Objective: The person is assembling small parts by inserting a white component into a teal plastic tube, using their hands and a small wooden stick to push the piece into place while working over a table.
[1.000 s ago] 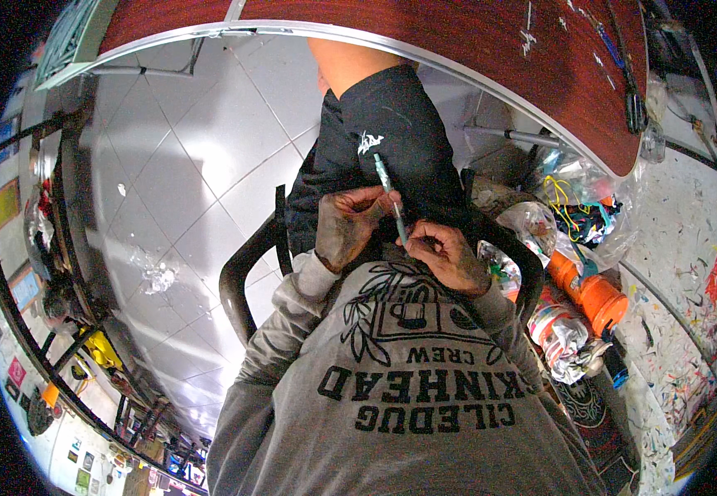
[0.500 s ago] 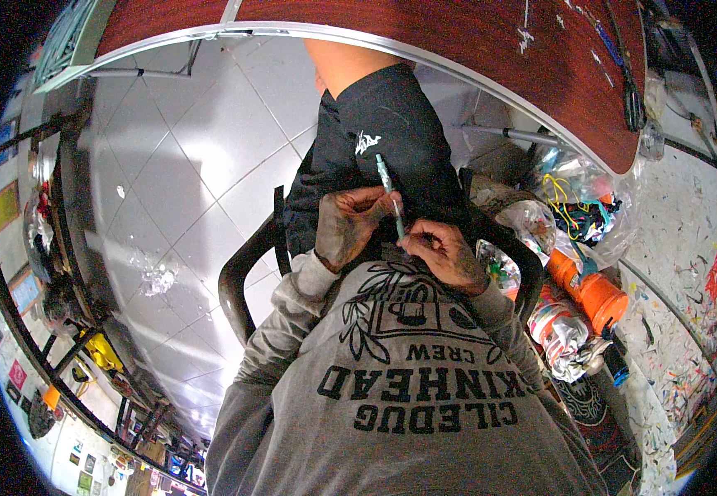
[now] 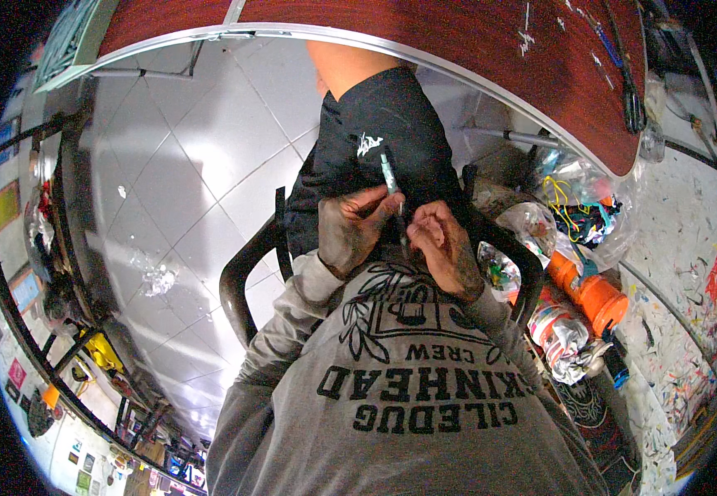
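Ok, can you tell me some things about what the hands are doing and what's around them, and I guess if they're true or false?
1. Both hands hold a thin pen-like tool. True: the left hand and right hand meet around it.
2. The sleeves are bright red. False: they are grey.
3. An orange container lies to the person's right. True.
4. The floor is green carpet. False: it is pale tile.
5. The hands rest on the red-brown tabletop. False: they are over the lap, above dark shorts.
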A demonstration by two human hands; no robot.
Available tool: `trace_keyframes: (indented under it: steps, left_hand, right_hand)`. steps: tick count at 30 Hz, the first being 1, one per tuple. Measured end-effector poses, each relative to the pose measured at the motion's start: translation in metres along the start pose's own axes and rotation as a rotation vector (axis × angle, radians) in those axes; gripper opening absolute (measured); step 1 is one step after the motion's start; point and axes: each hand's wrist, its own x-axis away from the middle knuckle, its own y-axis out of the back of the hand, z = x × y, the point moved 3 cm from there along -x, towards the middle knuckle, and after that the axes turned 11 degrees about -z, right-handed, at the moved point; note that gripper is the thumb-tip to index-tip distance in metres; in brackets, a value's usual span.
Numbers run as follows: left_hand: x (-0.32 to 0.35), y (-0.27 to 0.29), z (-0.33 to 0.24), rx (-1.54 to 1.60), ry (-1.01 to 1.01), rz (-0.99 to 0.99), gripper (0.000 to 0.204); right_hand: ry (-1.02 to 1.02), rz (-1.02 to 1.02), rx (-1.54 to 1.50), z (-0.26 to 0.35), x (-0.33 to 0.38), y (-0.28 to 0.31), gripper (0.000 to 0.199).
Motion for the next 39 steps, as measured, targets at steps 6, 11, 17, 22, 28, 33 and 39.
trace_keyframes:
  steps: [6, 11, 17, 22, 28, 33, 39]
  left_hand:
    - [0.004, 0.001, -0.009, -0.112, -0.293, -0.108, 0.02]
    - [0.006, 0.002, -0.011, -0.145, -0.512, -0.194, 0.019]
    - [0.008, 0.001, -0.007, -0.101, -0.392, -0.14, 0.019]
    - [0.005, -0.002, 0.0, 0.012, -0.261, -0.115, 0.018]
    - [0.002, 0.002, -0.011, 0.038, -0.307, -0.131, 0.019]
    - [0.004, 0.001, 0.001, 0.06, -0.129, -0.11, 0.02]
    - [-0.001, 0.0, 0.006, 0.161, -0.033, -0.111, 0.024]
  right_hand:
    - [-0.065, -0.086, 0.081, 0.02, -0.008, -0.002, 0.036]
    - [-0.091, -0.045, 0.021, 0.029, -0.011, 0.0, 0.038]
    - [-0.11, -0.003, -0.109, 0.012, -0.01, 0.001, 0.028]
    - [-0.149, 0.034, -0.061, 0.009, -0.011, 0.002, 0.024]
    - [-0.139, 0.049, -0.179, -0.001, -0.009, 0.002, 0.023]
    - [-0.096, 0.041, -0.168, -0.001, -0.009, 0.001, 0.021]
    - [-0.091, 0.076, -0.101, 0.0, -0.008, 0.002, 0.02]
